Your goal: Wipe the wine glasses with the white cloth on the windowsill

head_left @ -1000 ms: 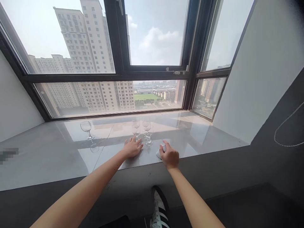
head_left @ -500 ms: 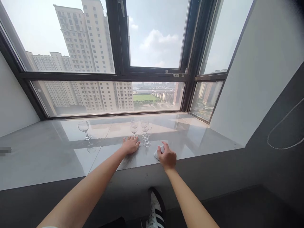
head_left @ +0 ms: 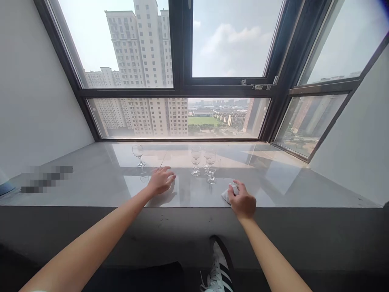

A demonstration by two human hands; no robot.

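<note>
My left hand is held just over the glossy sill, its fingers stretched out and nothing in them. A lone stemmed glass stands beyond it to the left, upright and apart from the fingers. Between my two hands, a close group of clear stemmed glasses stands on the sill; they partly overlap, and one nearer glass is at the front. My right hand has its curled fingers around a crumpled white cloth on the sill, right of the group.
A dark-framed window rises behind the sill, with tall buildings outside. White walls close in at both sides. A pixelated dark item and a bluish object lie at the far left. My striped shoe is below the front edge.
My left hand has shifted left, away from the group of glasses and closer to the lone one. The view has turned left. My right hand stays on the cloth.
</note>
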